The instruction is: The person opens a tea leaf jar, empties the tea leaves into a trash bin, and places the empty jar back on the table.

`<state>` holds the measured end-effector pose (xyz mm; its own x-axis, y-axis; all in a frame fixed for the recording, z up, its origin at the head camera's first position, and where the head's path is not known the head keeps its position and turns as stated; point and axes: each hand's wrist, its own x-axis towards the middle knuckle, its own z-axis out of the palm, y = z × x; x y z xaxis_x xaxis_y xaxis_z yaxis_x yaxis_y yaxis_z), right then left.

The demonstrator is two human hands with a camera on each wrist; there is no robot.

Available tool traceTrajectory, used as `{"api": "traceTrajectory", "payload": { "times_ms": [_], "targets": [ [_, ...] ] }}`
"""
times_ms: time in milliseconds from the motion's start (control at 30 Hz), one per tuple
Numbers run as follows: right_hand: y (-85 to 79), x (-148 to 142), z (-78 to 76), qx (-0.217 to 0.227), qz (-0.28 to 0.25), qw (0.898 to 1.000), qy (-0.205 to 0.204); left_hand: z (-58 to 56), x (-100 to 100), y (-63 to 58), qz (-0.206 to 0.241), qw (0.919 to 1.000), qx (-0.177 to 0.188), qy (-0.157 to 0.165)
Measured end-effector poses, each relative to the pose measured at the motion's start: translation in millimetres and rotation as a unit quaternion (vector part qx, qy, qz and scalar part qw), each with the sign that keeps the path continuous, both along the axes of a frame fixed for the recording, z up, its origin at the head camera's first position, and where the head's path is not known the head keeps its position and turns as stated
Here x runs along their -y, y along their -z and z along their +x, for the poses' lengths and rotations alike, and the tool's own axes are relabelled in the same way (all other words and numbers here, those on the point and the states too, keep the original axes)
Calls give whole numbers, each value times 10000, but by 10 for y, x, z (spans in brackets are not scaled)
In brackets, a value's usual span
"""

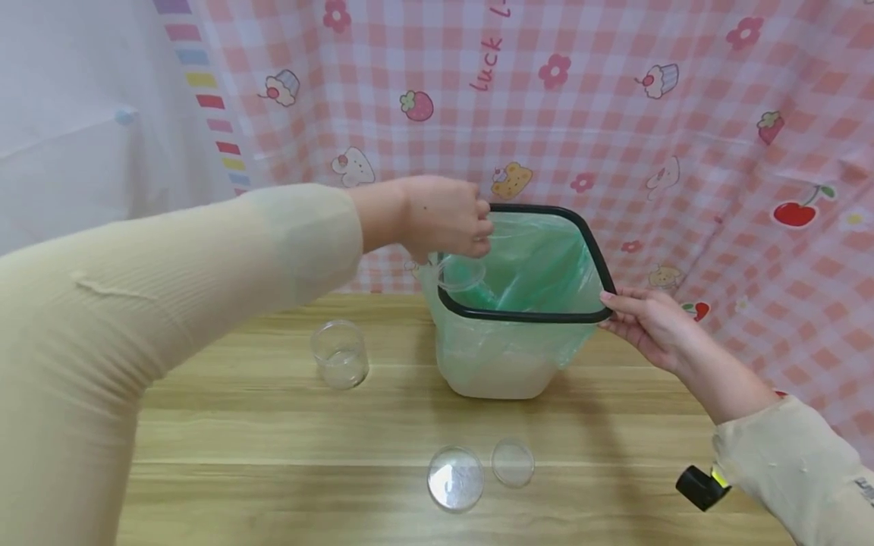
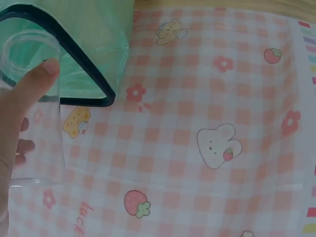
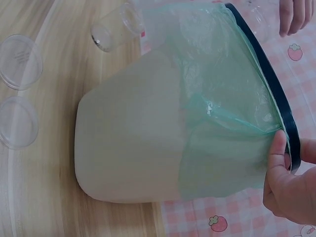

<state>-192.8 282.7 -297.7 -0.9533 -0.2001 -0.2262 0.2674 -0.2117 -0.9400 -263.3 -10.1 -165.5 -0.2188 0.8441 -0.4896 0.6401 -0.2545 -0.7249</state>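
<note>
My left hand (image 1: 447,218) holds a clear plastic jar (image 2: 44,158) tipped on its side over the left edge of a trash bin (image 1: 498,375). The jar's round end lies over the bin's opening in the head view; whether anything is inside it I cannot tell. At the bin's near right corner, my right hand (image 1: 645,324) pinches the black rim (image 3: 269,74), thumb on one side and fingers on the other. A green bag (image 1: 546,262) lines the bin and folds over its outside. Left of the bin, another clear jar (image 1: 341,356) stands on the table.
Two clear round lids, a larger lid (image 1: 455,479) and a smaller lid (image 1: 513,463), lie on the wooden table (image 1: 273,462) in front of the bin. Behind the bin hangs a pink checked curtain (image 1: 451,144). A black device (image 1: 702,487) sits by the right sleeve.
</note>
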Motion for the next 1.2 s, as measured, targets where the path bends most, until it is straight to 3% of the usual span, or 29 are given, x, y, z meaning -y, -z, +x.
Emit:
{"api": "traceTrajectory", "payload": {
  "times_ms": [200, 433, 567, 1000, 1200],
  "targets": [
    [-5, 9, 8, -31, 16, 10000, 27, -6, -30, 17, 289, 9995, -54, 115],
    [13, 16, 17, -30, -93, 10000, 4, 17, -43, 122, 56, 9999, 11, 158],
    [5, 23, 14, -5, -26, 10000, 24, 12, 1, 155, 343, 9992, -84, 167],
    [-3, 30, 24, 10, -68, 9999, 87, 21, 39, 190, 318, 9993, -174, 73],
    [-4, 21, 23, 23, -181, 9998, 98, 7, 78, 225, 431, 9985, -271, 206]
  ]
}}
